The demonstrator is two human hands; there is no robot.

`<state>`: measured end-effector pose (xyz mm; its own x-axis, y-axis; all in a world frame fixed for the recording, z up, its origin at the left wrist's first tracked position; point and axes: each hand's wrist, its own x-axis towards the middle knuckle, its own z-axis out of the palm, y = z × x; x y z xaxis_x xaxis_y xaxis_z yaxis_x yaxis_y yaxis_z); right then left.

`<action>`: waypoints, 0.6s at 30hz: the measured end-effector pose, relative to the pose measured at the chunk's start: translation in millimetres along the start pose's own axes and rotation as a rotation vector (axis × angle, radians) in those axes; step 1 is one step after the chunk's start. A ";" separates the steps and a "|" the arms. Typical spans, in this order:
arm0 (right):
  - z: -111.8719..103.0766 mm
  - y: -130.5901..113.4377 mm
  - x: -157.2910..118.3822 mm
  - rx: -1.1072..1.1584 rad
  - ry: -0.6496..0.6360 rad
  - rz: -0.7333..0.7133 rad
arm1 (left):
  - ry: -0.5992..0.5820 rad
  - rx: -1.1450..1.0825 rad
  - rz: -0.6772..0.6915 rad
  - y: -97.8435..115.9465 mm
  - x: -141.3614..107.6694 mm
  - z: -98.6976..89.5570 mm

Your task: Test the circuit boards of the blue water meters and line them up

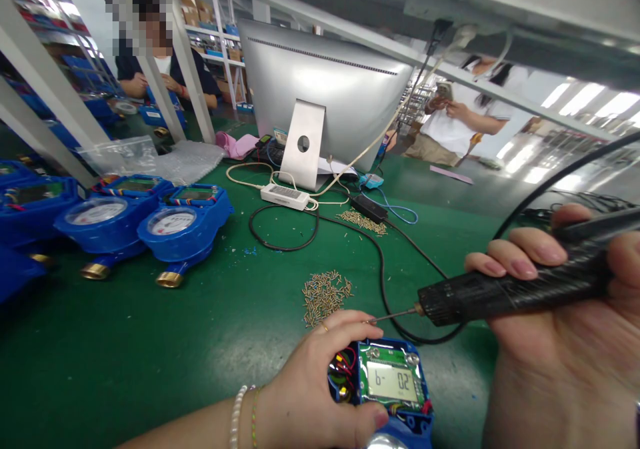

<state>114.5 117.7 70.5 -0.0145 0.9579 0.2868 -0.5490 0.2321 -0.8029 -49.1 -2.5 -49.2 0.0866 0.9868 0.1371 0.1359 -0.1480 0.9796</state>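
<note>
My right hand (555, 309) grips a black electric screwdriver (465, 295), held nearly level and pointing left. Its thin bit reaches the index fingertip of my left hand (315, 375); whether a screw sits on the tip is too small to tell. That hand is closed around a blue water meter (425, 425), thumb on the near side and fingers on the far side. Inside the meter's uncovered housing, a green circuit board (367, 349) carries a lit display (391, 380). Red and yellow wires show beside it, partly under my palm. Just beyond my fingers lies a pile of small brass-coloured screws (325, 297).
Several blue water meters (183, 229) stand at the left. A second screw pile (364, 221) lies beside a black adapter (369, 207). Cables (383, 269) cross the green table (240, 322). A monitor (325, 82) stands behind, with two people beyond. Metal posts (173, 55) rise at the left.
</note>
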 end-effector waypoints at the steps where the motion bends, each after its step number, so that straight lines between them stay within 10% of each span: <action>1: 0.4 -0.1 0.2 -0.010 0.003 0.000 | -0.001 0.006 0.002 -0.1 0.2 0.1; 18: 4.5 -0.6 1.1 -0.036 0.034 0.002 | -0.044 0.063 -0.020 -2.6 -0.9 -2.0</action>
<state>111.0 117.9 73.7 0.0131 0.9635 0.2675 -0.5184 0.2353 -0.8221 -51.5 -2.9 -51.6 0.1259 0.9860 0.1094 0.2002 -0.1333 0.9706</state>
